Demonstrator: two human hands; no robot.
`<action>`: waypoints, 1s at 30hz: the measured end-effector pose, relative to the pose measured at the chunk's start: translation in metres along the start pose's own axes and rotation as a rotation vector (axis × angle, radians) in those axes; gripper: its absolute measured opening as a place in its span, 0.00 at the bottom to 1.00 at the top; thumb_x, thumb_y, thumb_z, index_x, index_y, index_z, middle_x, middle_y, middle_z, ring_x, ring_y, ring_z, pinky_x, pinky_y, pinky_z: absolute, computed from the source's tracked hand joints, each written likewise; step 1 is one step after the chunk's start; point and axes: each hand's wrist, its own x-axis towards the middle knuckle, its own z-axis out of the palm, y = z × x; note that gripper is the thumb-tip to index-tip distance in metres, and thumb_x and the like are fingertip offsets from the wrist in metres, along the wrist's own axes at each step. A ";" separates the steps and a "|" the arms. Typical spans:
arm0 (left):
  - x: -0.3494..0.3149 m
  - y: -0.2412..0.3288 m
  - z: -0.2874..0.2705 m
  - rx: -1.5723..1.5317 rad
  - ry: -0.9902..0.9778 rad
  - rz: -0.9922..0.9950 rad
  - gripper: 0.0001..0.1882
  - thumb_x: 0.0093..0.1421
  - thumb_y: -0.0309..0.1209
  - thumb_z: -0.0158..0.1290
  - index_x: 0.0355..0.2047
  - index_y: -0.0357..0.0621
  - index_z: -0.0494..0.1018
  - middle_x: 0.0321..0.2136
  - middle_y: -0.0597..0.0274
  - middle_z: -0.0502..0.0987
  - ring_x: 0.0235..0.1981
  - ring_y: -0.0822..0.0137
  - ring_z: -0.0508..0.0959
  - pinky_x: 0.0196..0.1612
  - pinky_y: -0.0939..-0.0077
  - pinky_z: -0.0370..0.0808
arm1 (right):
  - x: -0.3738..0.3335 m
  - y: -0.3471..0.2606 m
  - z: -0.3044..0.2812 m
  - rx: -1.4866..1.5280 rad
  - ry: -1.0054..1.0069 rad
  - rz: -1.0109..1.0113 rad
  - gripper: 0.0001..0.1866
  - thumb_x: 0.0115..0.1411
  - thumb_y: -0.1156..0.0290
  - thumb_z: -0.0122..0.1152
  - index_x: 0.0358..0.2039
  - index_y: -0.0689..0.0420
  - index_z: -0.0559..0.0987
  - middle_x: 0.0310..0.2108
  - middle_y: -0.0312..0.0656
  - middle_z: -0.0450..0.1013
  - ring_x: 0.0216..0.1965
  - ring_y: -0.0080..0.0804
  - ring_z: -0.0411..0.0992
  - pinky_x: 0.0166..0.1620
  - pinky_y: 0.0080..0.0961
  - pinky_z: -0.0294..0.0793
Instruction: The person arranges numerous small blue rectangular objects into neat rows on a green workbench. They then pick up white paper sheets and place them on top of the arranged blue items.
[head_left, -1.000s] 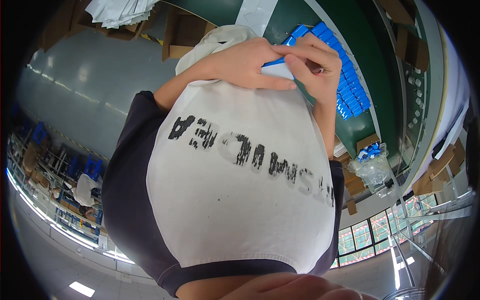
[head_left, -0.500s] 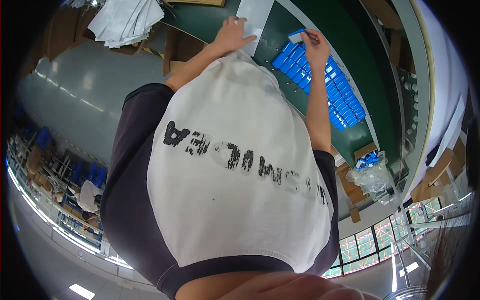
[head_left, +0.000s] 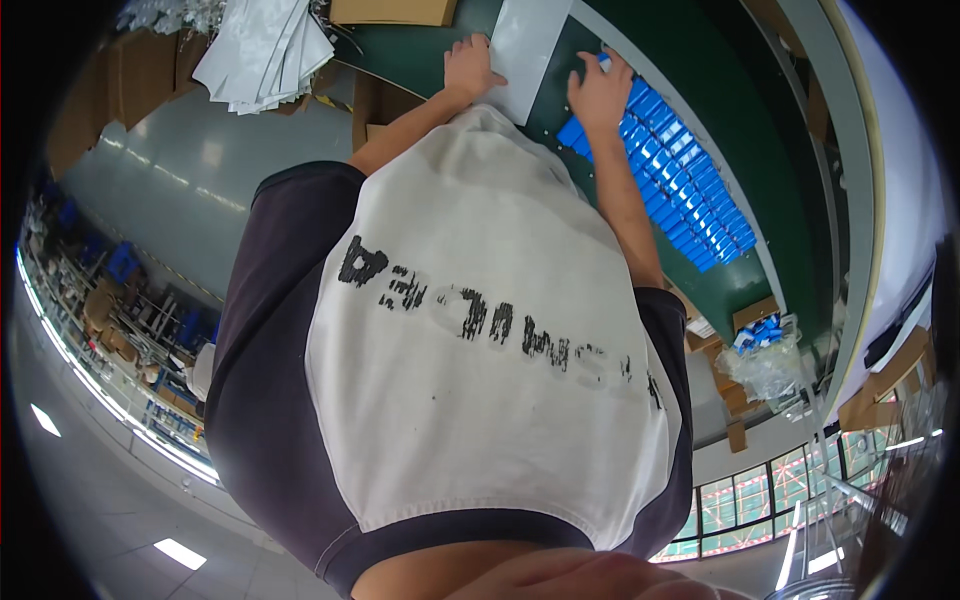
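My left hand (head_left: pixel 470 70) rests at the left edge of a flat white sheet (head_left: pixel 532 50) on the green table, its thumb apart from the other fingers and nothing seen in it. To the right of the sheet, my right hand (head_left: pixel 602 92) has its fingers curled around a small blue block, of which only a bit of blue shows between the fingertips. Beside and beneath that hand lie close rows of shiny blue blocks (head_left: pixel 680 170), running toward the lower right. My right forearm covers part of their near edge.
A stack of white sheets (head_left: pixel 262 55) stands at the upper left, near a cardboard piece (head_left: pixel 392 10). At the right end of the table, a box with blue pieces (head_left: pixel 760 332) sits by a clear plastic bag (head_left: pixel 765 372). A curved pale rail (head_left: pixel 690 120) borders the blue rows.
My right hand has moved left from over the blue rows toward the white sheet, with the blue block now mostly hidden in its fingers. My left hand stays at the sheet. The whole view has shifted slightly.
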 end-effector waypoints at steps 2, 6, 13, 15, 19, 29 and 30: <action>0.002 0.002 0.012 0.013 0.079 -0.027 0.42 0.41 0.42 0.75 0.54 0.43 0.68 0.49 0.46 0.74 0.53 0.49 0.74 0.55 0.55 0.73 | -0.014 -0.031 -0.016 -0.095 0.048 0.002 0.21 0.52 0.67 0.70 0.49 0.49 0.81 0.51 0.50 0.73 0.55 0.50 0.69 0.58 0.47 0.68; 0.005 0.002 0.020 -0.097 0.174 0.057 0.38 0.43 0.40 0.74 0.52 0.41 0.70 0.47 0.46 0.75 0.53 0.48 0.73 0.56 0.56 0.74 | -0.028 -0.023 0.013 0.478 -0.286 0.177 0.21 0.54 0.65 0.69 0.50 0.51 0.80 0.51 0.52 0.73 0.50 0.51 0.74 0.53 0.44 0.75; -0.002 -0.018 0.028 -0.509 0.090 -0.201 0.38 0.50 0.36 0.68 0.58 0.31 0.67 0.44 0.48 0.81 0.48 0.52 0.79 0.53 0.62 0.76 | -0.037 -0.047 0.078 0.488 -0.382 0.395 0.28 0.52 0.59 0.72 0.52 0.58 0.78 0.47 0.47 0.78 0.50 0.47 0.77 0.53 0.42 0.77; -0.004 -0.021 0.027 -0.657 0.007 -0.300 0.37 0.52 0.35 0.65 0.59 0.26 0.67 0.45 0.49 0.82 0.44 0.59 0.83 0.51 0.69 0.77 | -0.034 -0.056 0.084 0.486 -0.403 0.425 0.29 0.52 0.59 0.73 0.51 0.58 0.78 0.47 0.47 0.77 0.48 0.45 0.78 0.53 0.40 0.78; -0.005 -0.024 0.029 -0.722 -0.211 -0.339 0.31 0.52 0.34 0.65 0.54 0.31 0.73 0.44 0.49 0.82 0.44 0.59 0.82 0.51 0.69 0.77 | -0.036 -0.063 0.087 0.384 -0.393 0.285 0.29 0.52 0.59 0.74 0.52 0.57 0.77 0.47 0.46 0.78 0.46 0.43 0.79 0.51 0.39 0.78; -0.063 -0.068 0.061 -0.415 0.058 -0.256 0.31 0.52 0.38 0.66 0.52 0.35 0.69 0.37 0.45 0.79 0.46 0.53 0.77 0.56 0.61 0.73 | -0.051 -0.083 0.066 0.202 -0.493 0.040 0.27 0.54 0.61 0.73 0.55 0.41 0.75 0.45 0.38 0.79 0.47 0.43 0.78 0.49 0.40 0.80; -0.067 -0.066 0.061 -0.617 -0.050 -0.347 0.30 0.54 0.39 0.65 0.52 0.34 0.70 0.37 0.46 0.80 0.44 0.55 0.78 0.54 0.63 0.74 | -0.056 -0.077 0.070 0.198 -0.490 0.015 0.26 0.54 0.61 0.72 0.54 0.40 0.75 0.43 0.37 0.79 0.46 0.42 0.78 0.48 0.39 0.80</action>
